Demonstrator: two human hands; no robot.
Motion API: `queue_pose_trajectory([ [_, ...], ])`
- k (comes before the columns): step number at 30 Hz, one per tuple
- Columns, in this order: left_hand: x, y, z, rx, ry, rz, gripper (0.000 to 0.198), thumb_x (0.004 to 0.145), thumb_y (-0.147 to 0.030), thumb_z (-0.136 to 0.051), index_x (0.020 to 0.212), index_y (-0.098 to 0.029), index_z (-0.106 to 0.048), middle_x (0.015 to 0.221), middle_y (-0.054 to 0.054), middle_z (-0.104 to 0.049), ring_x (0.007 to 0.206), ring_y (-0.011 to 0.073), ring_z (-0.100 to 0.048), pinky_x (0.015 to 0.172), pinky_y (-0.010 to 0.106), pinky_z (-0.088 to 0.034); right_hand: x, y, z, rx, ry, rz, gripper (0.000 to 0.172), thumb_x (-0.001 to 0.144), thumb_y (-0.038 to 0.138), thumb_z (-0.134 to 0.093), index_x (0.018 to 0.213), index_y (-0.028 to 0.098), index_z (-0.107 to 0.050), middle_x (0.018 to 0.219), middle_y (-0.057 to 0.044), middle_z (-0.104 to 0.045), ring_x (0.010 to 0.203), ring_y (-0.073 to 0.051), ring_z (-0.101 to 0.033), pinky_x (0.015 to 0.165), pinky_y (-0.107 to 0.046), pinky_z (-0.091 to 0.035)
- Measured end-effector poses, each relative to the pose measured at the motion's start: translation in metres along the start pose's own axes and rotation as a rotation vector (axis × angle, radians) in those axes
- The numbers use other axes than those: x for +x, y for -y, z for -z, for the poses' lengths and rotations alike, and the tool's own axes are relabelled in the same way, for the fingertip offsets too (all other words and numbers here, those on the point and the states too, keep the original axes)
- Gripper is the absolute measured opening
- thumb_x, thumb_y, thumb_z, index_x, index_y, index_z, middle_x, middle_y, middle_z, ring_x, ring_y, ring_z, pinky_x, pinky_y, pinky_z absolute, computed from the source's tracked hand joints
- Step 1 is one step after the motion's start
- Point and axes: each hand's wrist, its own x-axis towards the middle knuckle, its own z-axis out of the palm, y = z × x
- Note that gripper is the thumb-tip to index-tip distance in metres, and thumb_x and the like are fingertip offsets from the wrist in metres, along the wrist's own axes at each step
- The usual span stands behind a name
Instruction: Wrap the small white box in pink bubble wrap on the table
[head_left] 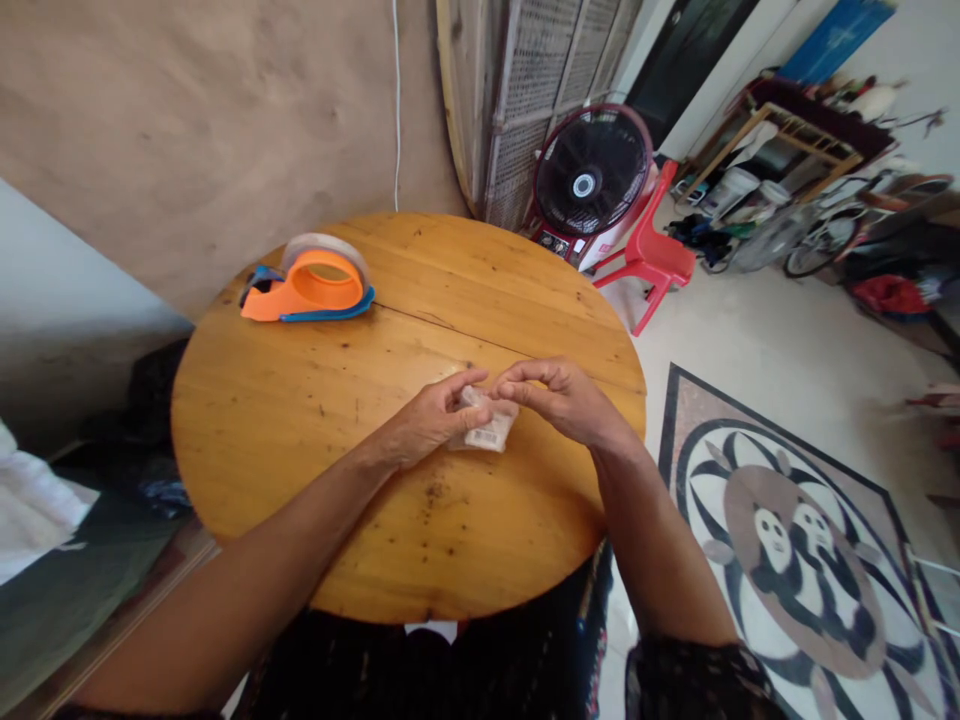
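Observation:
A small clear plastic packet [489, 432] with a barcode label is between my hands, near the middle of the round wooden table [300, 470]. My left hand [442, 412] grips it from the left, thumb across its front. At the packet's upper right edge, my right hand [556, 393] has its thumb and fingertips pinched together. Whether those fingertips hold the plastic itself is too small to make out. What lies inside the packet is unclear.
An orange and blue tape dispenser [324, 282] with a tape roll stands at the table's back left. Beyond the table are a fan [592, 170] and a red plastic chair [656, 255]. A wall rises behind the far left edge.

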Motion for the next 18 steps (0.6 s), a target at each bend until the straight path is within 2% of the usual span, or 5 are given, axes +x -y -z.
queue_pose_trajectory([
  [3, -0.002, -0.001, -0.001, -0.017, 0.001, 0.014, 0.078, 0.074, -0.032, -0.074, 0.141, -0.015, -0.038, 0.130, 0.014, -0.058, 0.112, 0.0261, -0.059, 0.094, 0.038, -0.046, -0.006, 0.004, 0.007, -0.052, -0.145, 0.010, 0.023, 0.085, 0.038, -0.061, 0.081, 0.017, -0.070, 0.080, -0.002, -0.069, 0.077, -0.015, -0.062, 0.074, -0.028, -0.047],
  [6, -0.003, -0.001, -0.001, -0.023, -0.002, 0.021, 0.079, 0.074, -0.031, -0.074, 0.142, -0.015, -0.037, 0.133, 0.015, -0.056, 0.111, 0.0259, -0.059, 0.092, 0.037, -0.048, -0.012, 0.001, 0.012, -0.083, -0.176, -0.001, 0.023, 0.083, 0.038, -0.065, 0.091, 0.017, -0.069, 0.087, -0.003, -0.069, 0.082, -0.015, -0.062, 0.077, -0.029, -0.047],
  [11, -0.003, 0.000, -0.001, 0.008, -0.013, 0.013, 0.079, 0.075, -0.032, -0.073, 0.143, -0.015, -0.037, 0.131, 0.015, -0.057, 0.112, 0.0268, -0.059, 0.091, 0.036, -0.048, -0.012, -0.010, 0.010, -0.220, -0.091, 0.005, 0.032, 0.079, 0.036, -0.068, 0.105, 0.017, -0.067, 0.097, -0.005, -0.068, 0.084, -0.016, -0.061, 0.078, -0.031, -0.047],
  [14, -0.002, 0.001, 0.000, 0.014, -0.002, 0.005, 0.080, 0.075, -0.033, -0.073, 0.143, -0.015, -0.036, 0.130, 0.015, -0.058, 0.115, 0.0278, -0.058, 0.094, 0.038, -0.047, -0.007, -0.014, 0.006, -0.259, -0.016, 0.004, 0.032, 0.080, 0.035, -0.068, 0.106, 0.017, -0.067, 0.099, -0.006, -0.068, 0.085, -0.017, -0.062, 0.076, -0.030, -0.048],
  [18, -0.003, 0.001, 0.001, 0.017, 0.012, -0.005, 0.080, 0.075, -0.032, -0.073, 0.144, -0.017, -0.035, 0.135, 0.014, -0.055, 0.122, 0.0303, -0.053, 0.100, 0.041, -0.044, -0.004, -0.014, 0.008, -0.227, 0.135, 0.085, 0.029, 0.081, 0.036, -0.068, 0.106, 0.021, -0.067, 0.104, -0.004, -0.069, 0.095, -0.018, -0.062, 0.087, -0.033, -0.048],
])
